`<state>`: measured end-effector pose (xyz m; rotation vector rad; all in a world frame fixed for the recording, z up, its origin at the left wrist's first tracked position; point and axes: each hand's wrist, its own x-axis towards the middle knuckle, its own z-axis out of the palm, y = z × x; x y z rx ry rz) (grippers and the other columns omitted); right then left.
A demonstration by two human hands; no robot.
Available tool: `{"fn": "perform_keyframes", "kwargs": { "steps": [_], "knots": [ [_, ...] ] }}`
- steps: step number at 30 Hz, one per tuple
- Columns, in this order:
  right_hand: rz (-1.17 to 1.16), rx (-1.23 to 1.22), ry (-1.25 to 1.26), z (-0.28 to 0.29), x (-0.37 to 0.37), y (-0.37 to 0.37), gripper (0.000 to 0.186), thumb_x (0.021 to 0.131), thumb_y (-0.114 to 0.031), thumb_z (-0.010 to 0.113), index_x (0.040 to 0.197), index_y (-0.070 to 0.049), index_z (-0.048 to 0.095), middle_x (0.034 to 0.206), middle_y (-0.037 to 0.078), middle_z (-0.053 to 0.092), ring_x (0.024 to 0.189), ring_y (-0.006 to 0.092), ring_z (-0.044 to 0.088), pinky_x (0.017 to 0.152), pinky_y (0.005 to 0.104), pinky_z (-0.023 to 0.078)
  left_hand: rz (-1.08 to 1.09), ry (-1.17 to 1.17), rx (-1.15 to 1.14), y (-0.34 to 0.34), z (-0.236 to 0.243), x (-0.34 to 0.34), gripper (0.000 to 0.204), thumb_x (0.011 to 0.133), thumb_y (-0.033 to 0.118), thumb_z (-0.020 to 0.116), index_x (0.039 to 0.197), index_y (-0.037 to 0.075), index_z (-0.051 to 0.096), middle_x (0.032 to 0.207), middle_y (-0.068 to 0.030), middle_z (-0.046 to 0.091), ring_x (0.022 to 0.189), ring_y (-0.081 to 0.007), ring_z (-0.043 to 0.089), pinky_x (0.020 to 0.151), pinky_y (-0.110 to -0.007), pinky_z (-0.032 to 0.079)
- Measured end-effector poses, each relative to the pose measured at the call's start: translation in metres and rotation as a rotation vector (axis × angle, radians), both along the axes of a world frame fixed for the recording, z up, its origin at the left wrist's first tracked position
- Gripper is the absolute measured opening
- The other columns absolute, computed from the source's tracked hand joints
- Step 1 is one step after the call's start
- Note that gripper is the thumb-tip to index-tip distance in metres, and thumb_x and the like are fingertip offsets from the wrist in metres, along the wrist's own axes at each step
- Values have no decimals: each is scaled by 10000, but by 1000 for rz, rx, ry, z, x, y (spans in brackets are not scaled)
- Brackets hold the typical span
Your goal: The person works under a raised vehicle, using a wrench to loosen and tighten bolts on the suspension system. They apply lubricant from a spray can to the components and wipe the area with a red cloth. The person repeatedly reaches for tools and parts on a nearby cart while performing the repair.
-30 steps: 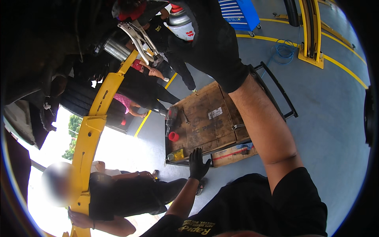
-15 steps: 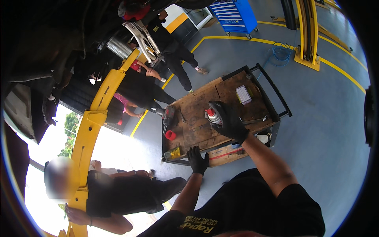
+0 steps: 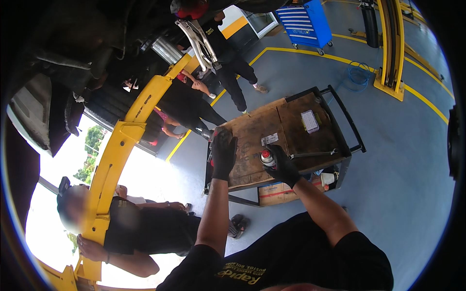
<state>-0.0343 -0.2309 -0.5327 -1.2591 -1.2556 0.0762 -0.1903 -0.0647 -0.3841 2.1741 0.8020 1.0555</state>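
Note:
My right hand (image 3: 283, 169), in a black glove, closes around a spray can (image 3: 267, 157) with a red top, tilted over the cart's near side. A flat wrench (image 3: 315, 154) lies just right of it, and a white paper label (image 3: 269, 139) lies beyond the can. My left hand (image 3: 224, 154), also black-gloved, reaches over the cart's left end, thumb apart from the fingers. It covers most of an impact wrench (image 3: 206, 133), whose dark nose shows beside it. The fingertips merge with that tool, so the grip cannot be made out.
The cart's wooden top (image 3: 296, 102) carries a white packet (image 3: 309, 121); a cardboard box (image 3: 279, 194) sits below. A yellow lift arm (image 3: 127, 133) crosses on the left under a raised vehicle. A person (image 3: 145, 223) stands behind it, others farther back. A blue tool cabinet (image 3: 305, 26) stands far off.
My left hand has moved from the cart's near edge forward over the impact wrench. My right hand has drawn the spray can nearer, uncovering the paper label. The whole view has shifted.

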Motion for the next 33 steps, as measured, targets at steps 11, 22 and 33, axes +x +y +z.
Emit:
{"fn": "perform_keyframes", "kwargs": {
  "steps": [11, 22, 33],
  "knots": [
    [-39, -260, -173, -34, 2, 8, 986, 750, -303, 924, 1582, -69, 447, 1336, 212, 641, 1173, 417, 665, 932, 540, 574, -297, 411, 215, -56, -58, 34, 504, 901, 204, 845, 1331, 14, 661, 1303, -191, 691, 1218, -337, 693, 1030, -439, 552],
    [-414, -342, -357, -80, 71, -62, 473, 797, -153, 748, 1248, -44, 658, 1187, 194, 673, 1131, 422, 627, 960, 552, 501, -115, 411, 212, -71, -58, 51, 465, 830, 190, 861, 1230, 19, 698, 1224, -188, 700, 1109, -375, 711, 937, -431, 571],
    [-504, -433, -281, -58, 82, -48, 450, 797, -198, 756, 1212, -47, 667, 1209, 198, 661, 1169, 429, 613, 1032, 565, 463, -37, 289, 188, -78, -74, 53, 794, 798, 192, 906, 1474, 13, 531, 1391, -205, 619, 1213, -358, 682, 1010, -437, 563]
  ]
}}
